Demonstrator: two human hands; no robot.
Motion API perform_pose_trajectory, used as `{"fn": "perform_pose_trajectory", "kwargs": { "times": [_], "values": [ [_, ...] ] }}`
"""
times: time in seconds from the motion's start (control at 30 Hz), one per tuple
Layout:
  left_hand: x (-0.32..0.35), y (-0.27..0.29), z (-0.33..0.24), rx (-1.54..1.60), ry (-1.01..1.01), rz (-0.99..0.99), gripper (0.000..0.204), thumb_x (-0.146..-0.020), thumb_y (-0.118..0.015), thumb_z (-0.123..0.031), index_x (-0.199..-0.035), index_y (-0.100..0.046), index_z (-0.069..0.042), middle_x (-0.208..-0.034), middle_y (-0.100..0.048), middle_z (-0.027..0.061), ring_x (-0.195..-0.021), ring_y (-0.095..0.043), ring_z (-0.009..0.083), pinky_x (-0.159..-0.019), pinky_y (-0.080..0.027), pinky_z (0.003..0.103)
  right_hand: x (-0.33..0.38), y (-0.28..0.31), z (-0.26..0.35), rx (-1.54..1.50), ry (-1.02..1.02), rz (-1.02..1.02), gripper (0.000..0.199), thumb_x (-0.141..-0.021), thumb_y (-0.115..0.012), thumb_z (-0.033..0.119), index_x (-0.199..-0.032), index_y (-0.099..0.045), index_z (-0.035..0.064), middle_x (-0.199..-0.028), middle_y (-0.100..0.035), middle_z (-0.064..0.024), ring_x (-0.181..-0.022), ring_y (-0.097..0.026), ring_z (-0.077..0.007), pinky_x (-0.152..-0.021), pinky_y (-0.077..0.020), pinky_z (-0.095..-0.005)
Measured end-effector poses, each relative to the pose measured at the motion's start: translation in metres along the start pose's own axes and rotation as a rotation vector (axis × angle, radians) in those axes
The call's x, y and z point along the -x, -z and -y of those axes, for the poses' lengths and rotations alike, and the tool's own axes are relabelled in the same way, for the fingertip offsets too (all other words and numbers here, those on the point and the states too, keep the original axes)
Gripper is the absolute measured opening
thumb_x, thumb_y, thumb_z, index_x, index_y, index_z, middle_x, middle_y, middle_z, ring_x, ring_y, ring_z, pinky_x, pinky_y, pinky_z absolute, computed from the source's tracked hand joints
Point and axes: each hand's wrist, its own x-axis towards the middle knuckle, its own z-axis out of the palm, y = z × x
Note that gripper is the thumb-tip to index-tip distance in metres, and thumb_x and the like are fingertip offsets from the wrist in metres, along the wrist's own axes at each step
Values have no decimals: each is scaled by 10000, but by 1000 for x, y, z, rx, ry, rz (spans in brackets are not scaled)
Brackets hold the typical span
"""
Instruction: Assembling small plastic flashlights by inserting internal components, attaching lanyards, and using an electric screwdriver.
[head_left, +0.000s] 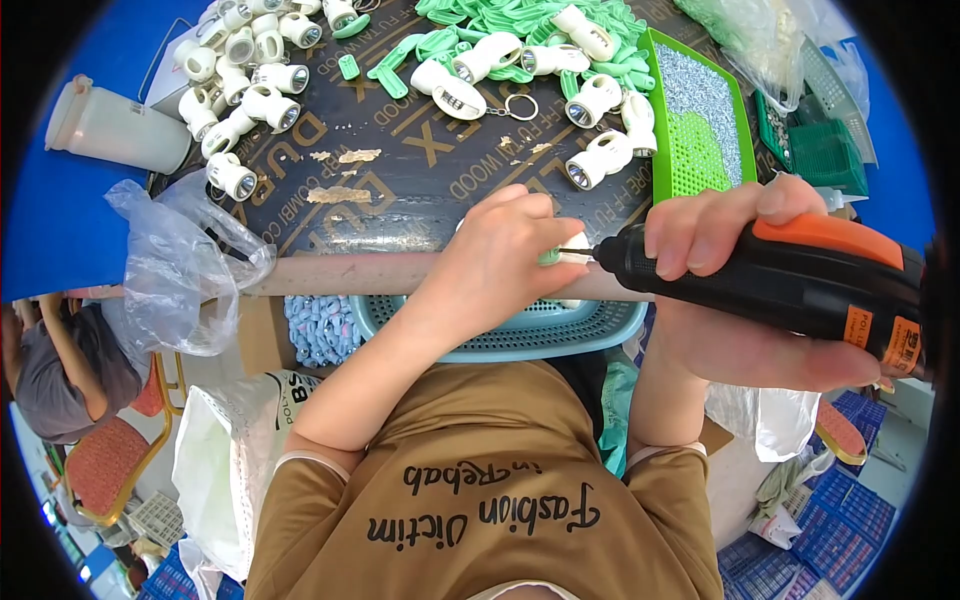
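My right hand (735, 240) is wrapped round a black and orange electric screwdriver (800, 280), its thin bit pointing left. Pinched in the fingers of my left hand (505, 245) is a small white and green flashlight (574, 248), mostly hidden by the fingers. The bit reaches the flashlight; whether it sits in a screw is too small to tell. Both hands are above the table's near edge. Beyond them lie white flashlights (602, 158), one with a key ring (520, 107), beside a heap of green plastic parts (480, 18).
A green tray (660, 120) of small silvery pieces stands at the right. More white flashlights (265, 105) are piled at the far left near a whitish plastic jug (120, 125). A clear plastic bag (190, 260) hangs over the left edge. Below the edge is a blue basket (500, 345).
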Motion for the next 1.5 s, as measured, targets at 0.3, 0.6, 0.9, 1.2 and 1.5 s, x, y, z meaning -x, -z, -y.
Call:
{"fn": "perform_pose_trajectory", "kwargs": {
  "times": [0.3,0.6,0.9,1.2,1.5],
  "values": [
    [1,-1,1,4,-5,-1,319,-671,-753,-173,-937,-676,-14,-711,-536,98,-726,-535,279,-677,-454,372,2,-1,-1,34,-21,-61,978,-592,-465,917,-1016,-462,35,-670,-536,-78,-511,-528,-204,-500,-439,-316],
    [0,-1,0,-2,-1,14,308,-670,-751,-165,-930,-675,-19,-712,-534,97,-733,-534,281,-676,-453,376,2,-10,3,42,-58,-38,972,-585,-504,902,-994,-484,20,-647,-540,-86,-504,-527,-205,-492,-452,-319],
    [0,-2,0,-15,-6,8,281,-662,-752,-160,-898,-674,-29,-703,-528,95,-732,-530,285,-668,-449,382,-6,5,-3,71,-60,109,982,-556,-519,910,-969,-488,20,-648,-547,-89,-486,-518,-195,-471,-450,-311],
    [2,-2,1,-12,-1,6,251,-654,-748,-172,-851,-665,-41,-694,-518,91,-742,-532,283,-669,-452,389,-5,-17,1,50,-90,135,946,-570,-526,896,-953,-479,33,-662,-567,-92,-495,-542,-211,-490,-481,-336],
    [2,-6,4,-2,-21,-19,229,-656,-749,-177,-824,-665,-46,-697,-530,87,-742,-538,280,-674,-457,382,-9,-10,-7,-2,-64,207,963,-540,-517,917,-932,-473,39,-645,-561,-85,-491,-533,-207,-490,-470,-335]
  ]
}}
